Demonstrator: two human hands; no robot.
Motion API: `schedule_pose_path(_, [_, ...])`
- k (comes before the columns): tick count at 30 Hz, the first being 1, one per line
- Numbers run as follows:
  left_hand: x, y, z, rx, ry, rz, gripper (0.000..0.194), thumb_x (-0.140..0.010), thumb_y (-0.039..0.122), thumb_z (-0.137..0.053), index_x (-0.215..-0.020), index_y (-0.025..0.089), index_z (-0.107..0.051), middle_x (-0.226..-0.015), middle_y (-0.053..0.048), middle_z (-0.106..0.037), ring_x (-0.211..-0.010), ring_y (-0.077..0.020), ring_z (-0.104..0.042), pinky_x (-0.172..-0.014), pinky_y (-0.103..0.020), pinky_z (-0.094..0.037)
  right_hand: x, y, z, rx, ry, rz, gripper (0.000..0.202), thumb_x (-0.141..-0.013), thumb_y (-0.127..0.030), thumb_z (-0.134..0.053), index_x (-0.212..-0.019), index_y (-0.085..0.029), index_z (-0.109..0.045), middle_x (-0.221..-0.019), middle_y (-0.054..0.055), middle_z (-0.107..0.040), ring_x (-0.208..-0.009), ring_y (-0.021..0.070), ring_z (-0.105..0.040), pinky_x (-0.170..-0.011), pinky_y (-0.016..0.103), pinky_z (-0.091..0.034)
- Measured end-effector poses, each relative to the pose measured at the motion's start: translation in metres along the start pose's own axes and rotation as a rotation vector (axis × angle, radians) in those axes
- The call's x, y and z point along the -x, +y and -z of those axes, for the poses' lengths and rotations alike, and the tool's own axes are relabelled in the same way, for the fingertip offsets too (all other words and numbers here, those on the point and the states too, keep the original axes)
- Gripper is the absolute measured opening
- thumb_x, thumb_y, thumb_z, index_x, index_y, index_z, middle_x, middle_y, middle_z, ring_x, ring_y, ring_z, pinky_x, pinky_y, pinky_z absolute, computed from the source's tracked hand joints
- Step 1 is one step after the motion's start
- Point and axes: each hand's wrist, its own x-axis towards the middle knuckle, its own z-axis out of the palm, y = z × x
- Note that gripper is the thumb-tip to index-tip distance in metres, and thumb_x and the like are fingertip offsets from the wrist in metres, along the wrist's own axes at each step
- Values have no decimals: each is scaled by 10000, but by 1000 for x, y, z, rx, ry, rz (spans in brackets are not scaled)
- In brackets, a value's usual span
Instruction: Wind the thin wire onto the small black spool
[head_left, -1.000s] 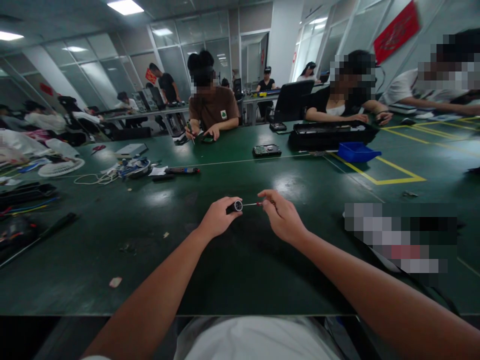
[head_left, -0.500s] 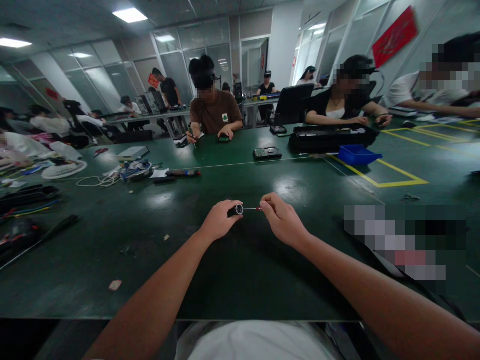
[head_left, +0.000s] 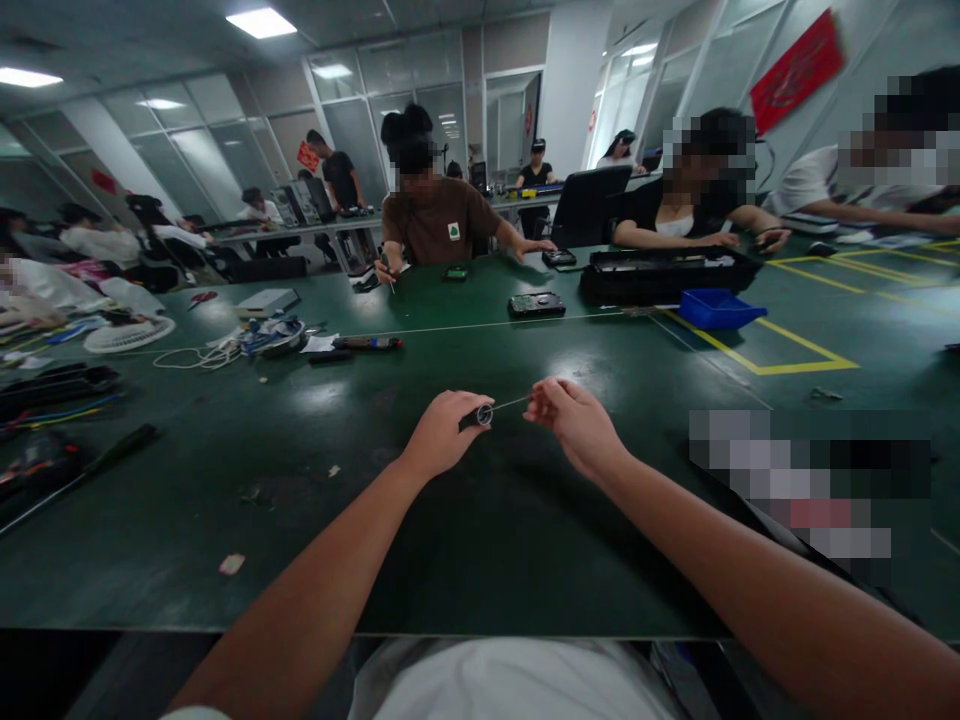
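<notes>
My left hand is closed around a small black cylindrical part, whose round, light-rimmed end faces me. From the right, a thin metal shaft reaches to that end. My right hand pinches the other end of this thin tool; its handle is mostly hidden by the fingers. Both hands are above the green table, with a short gap between them bridged by the shaft.
A blue tray and a long black housing lie at the back right. A hard drive is ahead. A marker-like tool and cables are at left. People sit across the table.
My right hand has moved slightly right and up, and the shaft now slants upward to the right. Across the table, a person's hand has left a green part and reaches to a drive.
</notes>
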Motion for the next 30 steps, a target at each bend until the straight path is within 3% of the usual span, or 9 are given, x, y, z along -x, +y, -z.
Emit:
schedule_pose_path(3, [-2,0,-1,-46,13,23,332,-890,213,-664,-1221,235,-652,-1214,-55,-679,-1143,-235,-585,-1063,-452,-410,-8,6,6,-102,53,-99,284,-825,-495,-674,-801,-222,-599,-697,5,-589,-624,151,-584,-706,363,-586])
schedule_pose_path(10, [0,-1,-3,-45,-34,170,333,-878,256,-680,-1211,243,-670,-1161,-59,-681,-1092,-245,-595,-1026,-449,-430,-5,7,7,68,76,37,311,-842,-530,-624,-873,-222,-596,-793,21,-615,-700,159,-602,-699,349,-576])
schedule_pose_path(19, [0,-5,-7,-67,-62,163,382,-852,289,-720,-1226,237,-666,-1129,-61,-686,-1047,-247,-600,-972,-431,-444,-1,7,4,107,29,136,317,-864,-525,-606,-905,-210,-599,-805,15,-630,-708,150,-605,-701,336,-547])
schedule_pose_path(26, [0,-4,-5,-80,-108,186,365,-846,285,-727,-1201,221,-677,-1145,-69,-687,-1065,-259,-605,-990,-449,-432,-4,9,10,301,90,131,281,-904,-485,-542,-892,-208,-590,-744,2,-626,-638,147,-580,-649,316,-495])
schedule_pose_path(30, [0,-1,-4,-16,-65,228,347,-838,293,-730,-1172,210,-679,-1143,-72,-678,-1061,-250,-608,-963,-419,-464,-4,7,11,310,105,127,279,-911,-481,-533,-892,-209,-594,-758,9,-632,-649,154,-586,-656,324,-496])
